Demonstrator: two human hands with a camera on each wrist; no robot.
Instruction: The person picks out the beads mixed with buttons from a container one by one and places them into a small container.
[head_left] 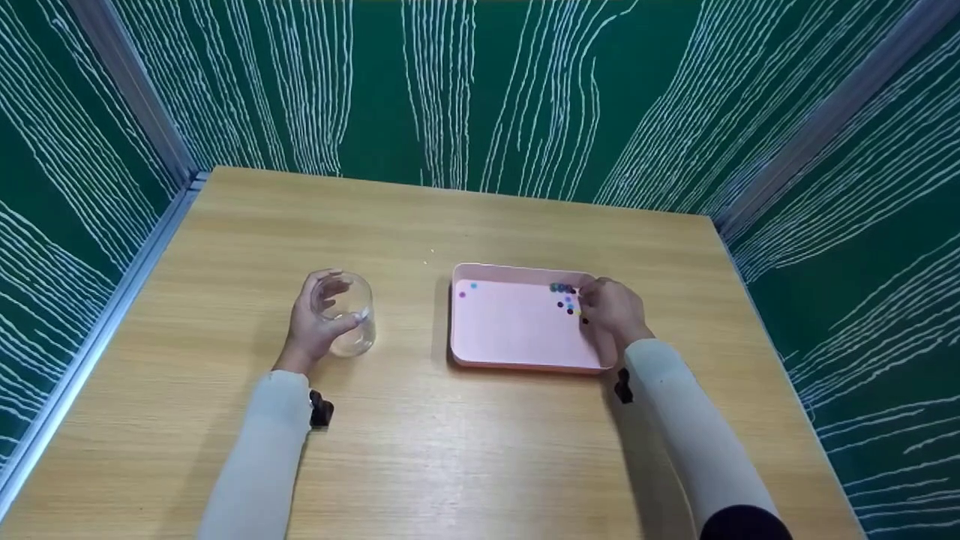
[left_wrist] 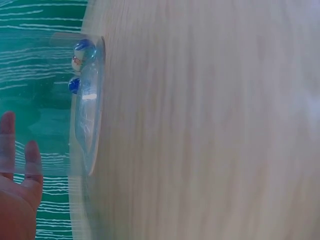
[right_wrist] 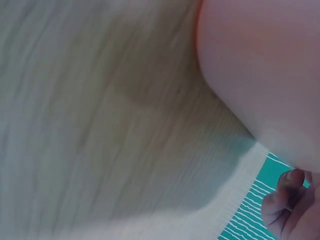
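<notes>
Marbles (head_left: 559,288) lie in the pink tray (head_left: 510,322), most of them bunched near its far right corner and two near its far left corner. The tray has walls all round, likely so round things can't roll off across the worktop (head_left: 465,442). A few more marbles seem to sit inside the clear cup (head_left: 354,300), down by its bottom. The left hand (head_left: 313,322) holds the cup from its left side, fingers curled round the back and thumb across the front. That wide hold probably stops the slick cup from slipping or tipping. I can't tell if its bottom touches the worktop. The right hand (head_left: 615,306) reaches over the tray's right wall, its fingers bent down by the bunch. The fingertips are hard to see, so I can't tell if they pinch a marble. The cup is left of the tray, well apart, maybe so each hand has room.
</notes>
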